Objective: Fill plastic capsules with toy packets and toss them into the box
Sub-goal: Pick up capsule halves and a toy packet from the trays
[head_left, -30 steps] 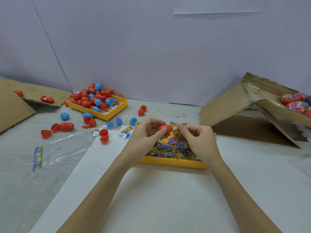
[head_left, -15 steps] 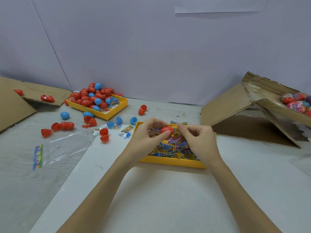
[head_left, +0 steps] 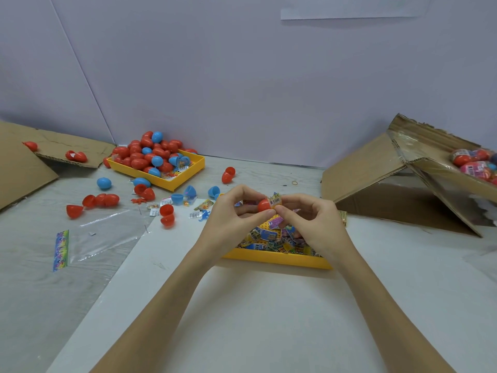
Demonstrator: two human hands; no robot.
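over a yellow tray (head_left: 279, 258), left hand (head_left: 236, 214) pinches red capsule (head_left: 264, 205); right hand (head_left: 312, 219) pinches packet (head_left: 274, 199).

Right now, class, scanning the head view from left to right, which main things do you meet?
Flat brown cardboard sheet → clear plastic bag → yellow tray of red and blue capsules → red capsule half → open cardboard box.

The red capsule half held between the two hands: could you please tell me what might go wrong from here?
1. The toy packet sticks out of the red capsule half, so it may jam when the capsule is closed.
2. The left hand and right hand hold it by the fingertips; it could slip into the yellow tray below.
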